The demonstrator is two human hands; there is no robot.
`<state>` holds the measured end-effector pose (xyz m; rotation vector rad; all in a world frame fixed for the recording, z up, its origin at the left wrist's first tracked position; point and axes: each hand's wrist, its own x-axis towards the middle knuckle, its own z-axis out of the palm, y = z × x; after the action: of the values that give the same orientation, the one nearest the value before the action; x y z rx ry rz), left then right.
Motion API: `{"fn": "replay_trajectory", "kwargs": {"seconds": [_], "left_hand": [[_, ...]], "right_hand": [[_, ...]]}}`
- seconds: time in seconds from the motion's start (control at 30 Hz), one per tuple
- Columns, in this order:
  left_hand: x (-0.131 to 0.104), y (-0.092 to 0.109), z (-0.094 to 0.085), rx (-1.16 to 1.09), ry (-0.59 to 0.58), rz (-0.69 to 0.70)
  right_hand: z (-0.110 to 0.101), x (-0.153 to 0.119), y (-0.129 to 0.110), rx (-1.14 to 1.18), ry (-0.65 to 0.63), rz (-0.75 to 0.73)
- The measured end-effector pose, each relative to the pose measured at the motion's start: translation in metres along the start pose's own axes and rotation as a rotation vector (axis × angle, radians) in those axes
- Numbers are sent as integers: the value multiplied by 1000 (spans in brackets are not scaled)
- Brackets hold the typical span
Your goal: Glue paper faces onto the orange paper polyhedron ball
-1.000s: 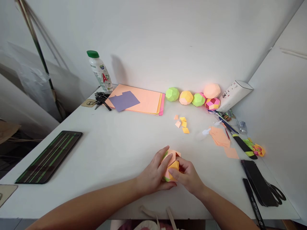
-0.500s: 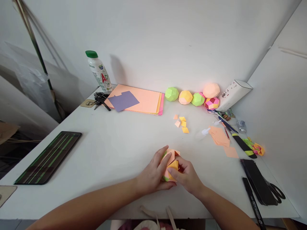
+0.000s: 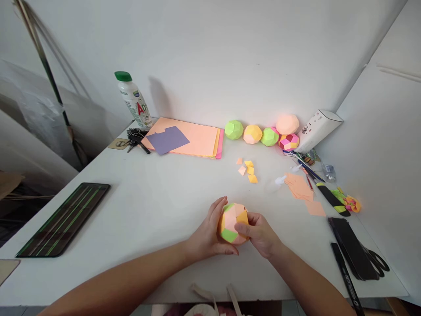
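Observation:
A faceted paper ball (image 3: 233, 223) in peach, yellow and green sits between my hands over the near middle of the table. My right hand (image 3: 259, 232) pinches its right side, thumb on a peach and yellow part and fingers behind. Around the left side curves my left hand (image 3: 208, 232), its fingers stretched upward beside the ball and its thumb apart below it. A small dark gap shows at the ball's upper right edge. Beyond it lie several small cut paper pieces, among them a yellow piece (image 3: 252, 178) and a peach piece (image 3: 242, 170).
Finished-looking paper balls, one green (image 3: 233, 130), line the wall. Coloured sheets (image 3: 200, 138) lie left of them, near a bottle (image 3: 136, 103) and keys (image 3: 134, 138). At right are peach scraps (image 3: 298, 186), a cutter (image 3: 332, 199), scissors (image 3: 378, 261) and a marker (image 3: 345, 274). A tablet (image 3: 64, 219) lies left.
My left fingers have lifted off the front of the paper ball and opened to its left side. The ball has turned, showing more faces, while my right hand still pinches it.

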<state>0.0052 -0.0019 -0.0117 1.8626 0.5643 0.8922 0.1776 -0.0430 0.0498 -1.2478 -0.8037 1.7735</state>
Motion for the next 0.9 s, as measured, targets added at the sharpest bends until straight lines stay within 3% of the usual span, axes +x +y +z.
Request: {"fn": "replay_trajectory", "kwargs": {"seconds": [0.17,0.33,0.6,0.77,0.9], "left_hand": [[1,0,-1,-152,-68,-157],[0,-2,-1,-221,-57,-151],[-4,-5,-2,-283,-49,-187],[0,0,-6,-150,61,-51],[3,4,-10,-101,36,-42]], "right_hand": [[-1,2,2,89,5,14],[-1,4,7,78,17,-41],[-3,2,-2,-14,-94,-75],[-5,4,0,-75,-86,-1],[-4,2,-3,-136,-129,25]]}}
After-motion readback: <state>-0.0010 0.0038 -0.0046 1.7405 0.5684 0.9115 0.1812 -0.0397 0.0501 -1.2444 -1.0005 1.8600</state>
